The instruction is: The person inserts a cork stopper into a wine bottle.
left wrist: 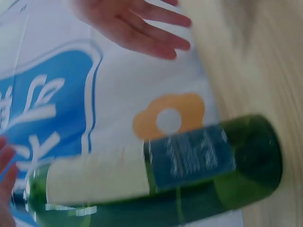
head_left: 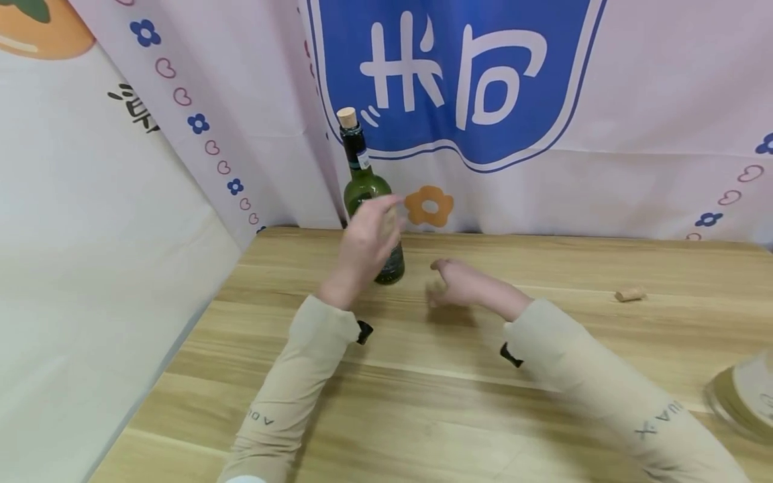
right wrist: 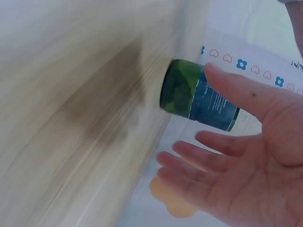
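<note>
A green glass wine bottle (head_left: 368, 184) stands at the back of the table, a cork (head_left: 347, 118) seated in its mouth. My left hand (head_left: 365, 245) is raised in front of it and hides part of its body. In the left wrist view, blurred left-hand fingers (left wrist: 7, 165) show at the edge beside the bottle's shoulder, and the labels face that camera. My right hand (head_left: 461, 283) hovers over the table to the right of the bottle's base. Its fingers (right wrist: 208, 158) are spread and hold nothing, with the bottle (right wrist: 182, 90) beyond the thumb.
A loose cork (head_left: 631, 294) lies on its side on the wooden table (head_left: 435, 416), toward the right. At the right edge stands a glass jar (head_left: 745, 396), partly cut off. A printed curtain (head_left: 664, 121) hangs right behind the table's back edge.
</note>
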Motion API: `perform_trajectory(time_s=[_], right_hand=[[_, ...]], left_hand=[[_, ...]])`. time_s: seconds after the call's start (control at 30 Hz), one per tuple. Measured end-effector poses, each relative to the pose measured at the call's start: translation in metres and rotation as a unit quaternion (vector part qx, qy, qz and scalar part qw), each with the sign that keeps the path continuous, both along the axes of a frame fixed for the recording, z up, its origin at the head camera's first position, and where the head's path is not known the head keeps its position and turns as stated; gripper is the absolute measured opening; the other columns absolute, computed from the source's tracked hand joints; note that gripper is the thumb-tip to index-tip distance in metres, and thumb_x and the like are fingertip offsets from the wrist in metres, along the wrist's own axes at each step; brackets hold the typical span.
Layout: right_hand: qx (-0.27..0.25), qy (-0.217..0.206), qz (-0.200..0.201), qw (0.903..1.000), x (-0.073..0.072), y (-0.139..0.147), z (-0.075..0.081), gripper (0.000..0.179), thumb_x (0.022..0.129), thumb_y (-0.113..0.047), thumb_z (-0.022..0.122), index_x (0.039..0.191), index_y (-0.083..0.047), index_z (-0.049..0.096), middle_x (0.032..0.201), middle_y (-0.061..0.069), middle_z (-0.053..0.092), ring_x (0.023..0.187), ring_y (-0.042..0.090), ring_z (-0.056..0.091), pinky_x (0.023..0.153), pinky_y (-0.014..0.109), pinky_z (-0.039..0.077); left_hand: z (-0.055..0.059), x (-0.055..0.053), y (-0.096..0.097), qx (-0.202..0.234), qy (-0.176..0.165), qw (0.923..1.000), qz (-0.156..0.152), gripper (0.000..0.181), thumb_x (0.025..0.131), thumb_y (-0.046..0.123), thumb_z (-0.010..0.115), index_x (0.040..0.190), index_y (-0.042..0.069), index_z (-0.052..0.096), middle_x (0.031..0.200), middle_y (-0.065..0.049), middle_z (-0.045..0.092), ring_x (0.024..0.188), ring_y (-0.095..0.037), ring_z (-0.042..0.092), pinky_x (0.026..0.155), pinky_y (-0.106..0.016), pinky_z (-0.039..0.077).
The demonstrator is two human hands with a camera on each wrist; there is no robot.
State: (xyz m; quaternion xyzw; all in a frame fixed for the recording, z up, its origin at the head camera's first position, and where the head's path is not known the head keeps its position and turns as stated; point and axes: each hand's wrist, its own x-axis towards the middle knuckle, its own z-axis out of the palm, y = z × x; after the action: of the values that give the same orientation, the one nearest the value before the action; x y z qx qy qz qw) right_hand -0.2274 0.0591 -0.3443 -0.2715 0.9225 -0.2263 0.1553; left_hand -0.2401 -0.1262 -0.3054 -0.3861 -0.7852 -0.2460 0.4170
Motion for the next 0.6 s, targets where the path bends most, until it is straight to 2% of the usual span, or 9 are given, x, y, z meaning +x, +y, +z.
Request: perform_trajectory(time_s=[0.03,0.1,0.23,0.33,0.47,0.6], right_hand=[[0.01,0.003,0.01,0.9999,0.003,0.006,0.0,0.068,0.082,-0.021,0.067,0.13,0.014,0.035,0.13,0.031,0.041,0.12,0.04,0.041,0.101,0.046,0.034],[0.021,0.001,0.023,0.9995,0.011,0.019,0.001,0.066,0.083,-0.023,0.066,0.128,0.014,0.037,0.128,0.031,0.043,0.118,0.041,0.043,0.1,0.047,0.035],[0.028,-0.013,0.034,0.999,0.027,0.048,0.009,0.062,0.086,-0.026,0.063,0.127,0.014,0.039,0.127,0.031,0.044,0.116,0.042,0.043,0.098,0.05,0.036],[0.029,-0.022,0.027,0.999,0.04,0.07,0.017,0.063,0.087,-0.031,0.061,0.127,0.013,0.04,0.127,0.03,0.045,0.116,0.043,0.043,0.095,0.052,0.037],[0.03,-0.006,0.011,0.9995,0.058,0.095,0.025,0.066,0.086,-0.038,0.06,0.126,0.011,0.043,0.126,0.028,0.047,0.115,0.043,0.044,0.092,0.053,0.039],[0.03,0.027,-0.015,0.9991,0.076,0.118,0.033,0.068,0.085,-0.044,0.059,0.127,0.008,0.043,0.126,0.026,0.048,0.113,0.042,0.046,0.089,0.053,0.041]], left_hand=[[-0.002,0.0,0.004,-0.042,-0.021,0.9988,-0.012,0.031,0.087,0.007,0.058,0.114,-0.005,0.051,0.111,-0.016,0.059,0.103,-0.025,0.055,0.094,-0.027,0.041],[-0.007,0.001,0.012,-0.118,-0.07,0.9901,-0.029,0.031,0.088,0.01,0.059,0.115,-0.003,0.052,0.112,-0.013,0.06,0.101,-0.022,0.056,0.091,-0.026,0.043],[-0.016,0.001,0.026,-0.236,-0.162,0.9576,-0.034,0.029,0.09,0.017,0.057,0.115,0.003,0.053,0.104,-0.007,0.064,0.092,-0.018,0.06,0.081,-0.027,0.048],[-0.022,0.002,0.037,-0.288,-0.213,0.9333,-0.021,0.029,0.093,0.021,0.053,0.117,0.007,0.052,0.098,-0.004,0.065,0.086,-0.016,0.061,0.076,-0.028,0.049],[-0.029,0.005,0.051,-0.328,-0.249,0.9114,-0.012,0.032,0.094,0.025,0.051,0.121,0.01,0.049,0.098,-0.001,0.065,0.083,-0.012,0.061,0.074,-0.026,0.049],[-0.031,0.006,0.069,-0.362,-0.243,0.8997,-0.022,0.033,0.094,0.026,0.051,0.122,0.009,0.049,0.093,-0.001,0.065,0.078,-0.011,0.06,0.071,-0.025,0.049]])
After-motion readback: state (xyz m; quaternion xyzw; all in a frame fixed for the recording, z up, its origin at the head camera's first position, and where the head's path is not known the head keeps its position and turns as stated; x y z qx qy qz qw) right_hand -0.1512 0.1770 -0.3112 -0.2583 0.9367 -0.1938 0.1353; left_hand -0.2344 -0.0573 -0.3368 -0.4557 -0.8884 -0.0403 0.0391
